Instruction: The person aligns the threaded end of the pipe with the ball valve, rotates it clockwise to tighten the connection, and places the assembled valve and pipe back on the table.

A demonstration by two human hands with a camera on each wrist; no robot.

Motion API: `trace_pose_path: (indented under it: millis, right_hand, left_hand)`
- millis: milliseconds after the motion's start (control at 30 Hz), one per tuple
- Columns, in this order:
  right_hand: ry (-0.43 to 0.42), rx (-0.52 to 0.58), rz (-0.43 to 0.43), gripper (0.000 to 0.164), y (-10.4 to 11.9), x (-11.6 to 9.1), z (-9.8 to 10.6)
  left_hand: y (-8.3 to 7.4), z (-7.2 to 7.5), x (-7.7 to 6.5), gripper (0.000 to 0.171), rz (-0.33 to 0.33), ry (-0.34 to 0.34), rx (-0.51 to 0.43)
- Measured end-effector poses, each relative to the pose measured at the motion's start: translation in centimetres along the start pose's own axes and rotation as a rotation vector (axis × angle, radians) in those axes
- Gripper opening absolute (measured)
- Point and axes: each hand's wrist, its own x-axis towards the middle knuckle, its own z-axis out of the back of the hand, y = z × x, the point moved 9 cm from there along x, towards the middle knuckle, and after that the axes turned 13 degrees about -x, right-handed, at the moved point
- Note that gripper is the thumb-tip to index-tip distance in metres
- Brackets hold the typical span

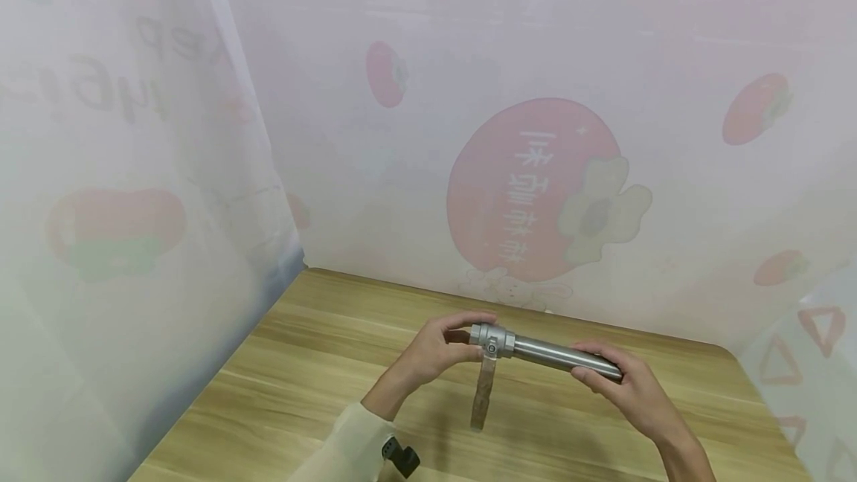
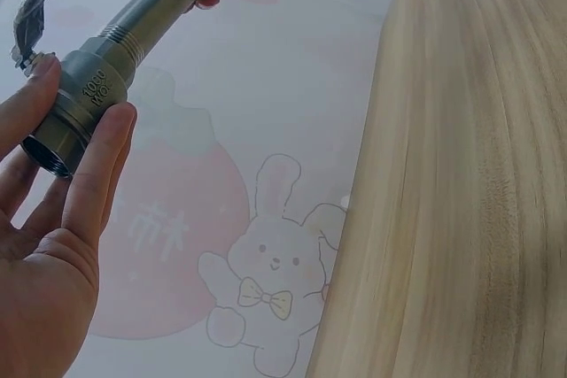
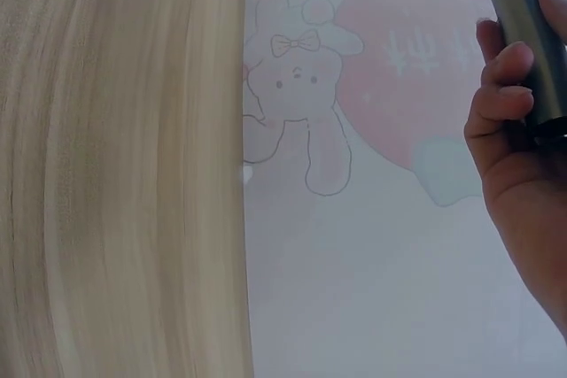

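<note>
A metal ball valve with a steel pipe joined to one end is held up above the wooden table. My left hand grips the valve's free end between thumb and fingers. Around the far end of the pipe curl the fingers of my right hand. The valve's lever handle, in a crinkled wrapping, points down toward me. In the left wrist view the valve body shows raised lettering, an open threaded mouth, and pipe threads at the joint. The right wrist view shows the pipe's open end by my palm.
The wooden table spreads under both hands. Pale printed curtains stand behind it and at both sides, close to its edges. A black device is strapped at my left sleeve.
</note>
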Motion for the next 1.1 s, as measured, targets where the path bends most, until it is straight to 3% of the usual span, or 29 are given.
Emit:
trace_pose_path:
  millis: [233,533,800,1100]
  right_hand:
    - [0.006,-0.007,0.009,0.036,0.25,0.06,-0.01]
    - [0.07,0.09,-0.08,0.048,0.12,-0.13,-0.51]
    - [0.035,0.049,-0.029,0.042,0.34,-0.11,-0.3]
    - [0.01,0.022,-0.05,0.038,-0.26,-0.22,-0.09]
  left_hand:
    - [-0.05,-0.05,-0.02,0.052,-0.003,-0.003,0.008]
    - [-0.09,-0.04,0.04,0.05,0.001,-0.009,0.016]
    - [-0.21,-0.16,-0.01,0.051,0.002,-0.01,0.016]
    - [-0.11,-0.03,-0.04,0.051,0.012,-0.025,0.022]
